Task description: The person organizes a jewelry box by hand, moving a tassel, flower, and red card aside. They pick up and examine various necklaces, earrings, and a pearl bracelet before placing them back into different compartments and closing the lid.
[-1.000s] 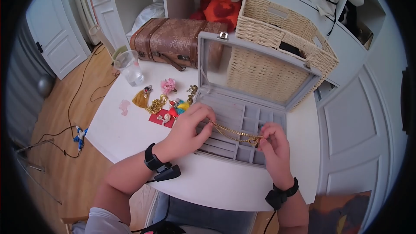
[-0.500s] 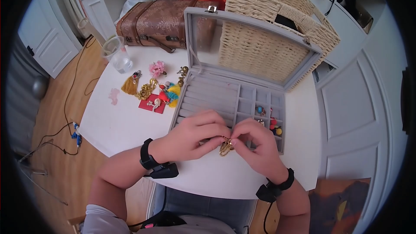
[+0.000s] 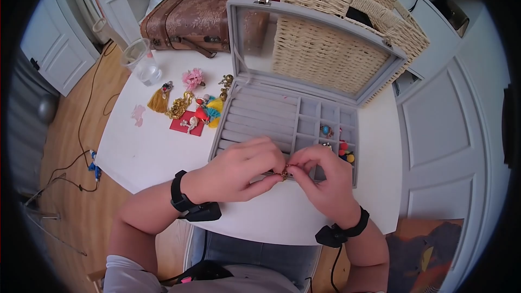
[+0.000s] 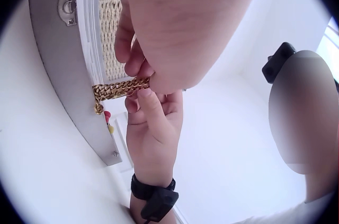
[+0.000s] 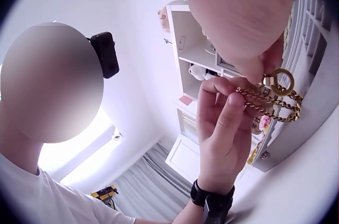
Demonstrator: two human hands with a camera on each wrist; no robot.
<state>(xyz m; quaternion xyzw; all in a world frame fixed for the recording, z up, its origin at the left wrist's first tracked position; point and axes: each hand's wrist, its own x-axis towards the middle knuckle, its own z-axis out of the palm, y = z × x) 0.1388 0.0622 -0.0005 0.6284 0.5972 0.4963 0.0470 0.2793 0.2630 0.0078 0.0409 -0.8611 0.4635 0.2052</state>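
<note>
My left hand (image 3: 239, 168) and right hand (image 3: 325, 176) meet over the front edge of a grey jewelry box (image 3: 255, 109). Between their fingertips both pinch a gold chain (image 3: 284, 173), mostly covered by the fingers in the head view. In the left wrist view the chain (image 4: 119, 90) hangs from the fingers in doubled strands. A round gold ring (image 5: 283, 82) sits at its end in the right wrist view, close to the right fingertips. Small jewelry, including a blue-beaded piece (image 3: 325, 130), lies in the box's right compartments; ring rolls fill its left side.
Left of the box lie a tasselled ornament (image 3: 159, 97), a gold chain pile (image 3: 180, 106), a pink flower (image 3: 192, 78) and a red card (image 3: 187, 125). A plastic cup (image 3: 142, 65), brown case (image 3: 187, 24) and woven basket (image 3: 331, 54) stand behind. The glazed lid (image 3: 236, 38) stands raised.
The hands have come together from either end of the stretched chain, the right one moving left. The chain has gone from spanning the box to bunched between the fingertips. The head view has tilted down.
</note>
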